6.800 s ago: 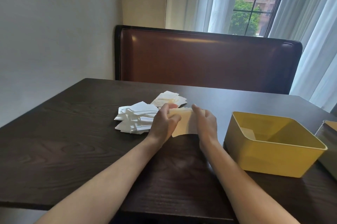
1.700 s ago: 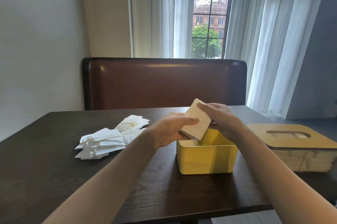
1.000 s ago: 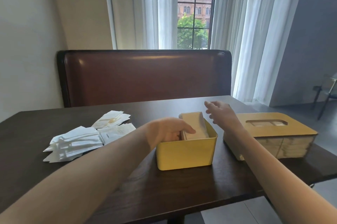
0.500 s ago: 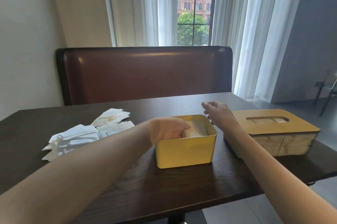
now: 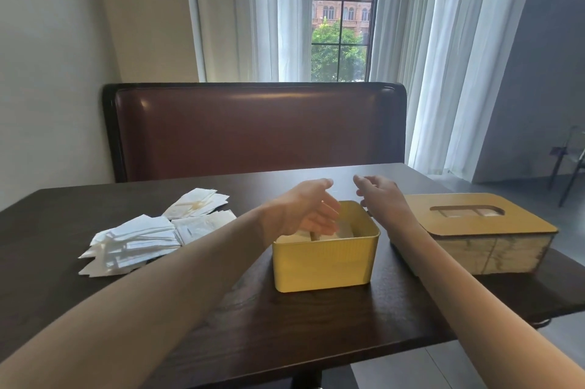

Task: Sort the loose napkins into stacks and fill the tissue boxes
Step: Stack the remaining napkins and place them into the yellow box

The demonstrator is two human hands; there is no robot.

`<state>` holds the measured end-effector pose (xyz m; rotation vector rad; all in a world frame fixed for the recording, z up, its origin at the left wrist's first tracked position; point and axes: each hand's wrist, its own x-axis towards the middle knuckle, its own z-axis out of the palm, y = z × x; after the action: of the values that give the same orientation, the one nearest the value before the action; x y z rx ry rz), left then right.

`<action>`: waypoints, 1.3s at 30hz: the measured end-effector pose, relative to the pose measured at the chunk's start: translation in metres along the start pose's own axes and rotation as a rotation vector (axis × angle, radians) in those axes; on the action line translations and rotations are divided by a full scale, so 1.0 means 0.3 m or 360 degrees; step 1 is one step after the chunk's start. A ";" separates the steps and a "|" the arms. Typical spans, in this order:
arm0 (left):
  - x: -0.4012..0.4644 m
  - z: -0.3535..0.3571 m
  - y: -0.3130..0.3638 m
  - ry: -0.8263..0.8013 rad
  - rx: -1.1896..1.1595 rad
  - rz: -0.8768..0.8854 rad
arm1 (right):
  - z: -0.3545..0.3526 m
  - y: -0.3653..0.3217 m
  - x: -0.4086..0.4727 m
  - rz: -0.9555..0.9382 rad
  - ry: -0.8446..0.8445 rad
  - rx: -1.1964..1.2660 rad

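Your left hand (image 5: pixel 305 209) hovers over the open yellow tissue box (image 5: pixel 326 257), fingers relaxed and spread, holding nothing. Your right hand (image 5: pixel 378 197) hangs just beyond the box's far right corner, fingers likewise loose and empty. Inside the box lies a stack of napkins (image 5: pixel 343 232), its top near the rim. The loose napkins (image 5: pixel 139 239) lie fanned in piles on the dark tabletop (image 5: pixel 285 325) to your left. A second tissue box (image 5: pixel 487 244) with a slotted wooden lid stands just right of the yellow one.
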<state>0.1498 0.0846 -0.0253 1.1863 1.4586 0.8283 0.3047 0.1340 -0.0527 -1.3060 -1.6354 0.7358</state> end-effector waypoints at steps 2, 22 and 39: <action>0.018 0.014 -0.011 -0.0071 -0.0086 -0.0118 | 0.005 -0.007 -0.008 -0.0024 0.0023 0.0024; -0.214 -0.185 -0.035 0.0922 -0.0454 0.0743 | 0.186 -0.287 -0.205 -0.0361 0.0134 0.0590; -0.218 -0.556 -0.360 0.1282 -0.0626 0.0553 | 0.721 -0.372 -0.229 0.0170 -0.0411 0.0610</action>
<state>-0.0400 0.0078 -0.0692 0.8354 1.6028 1.8937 0.0649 0.0550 -0.0679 -1.0584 -1.5310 1.2582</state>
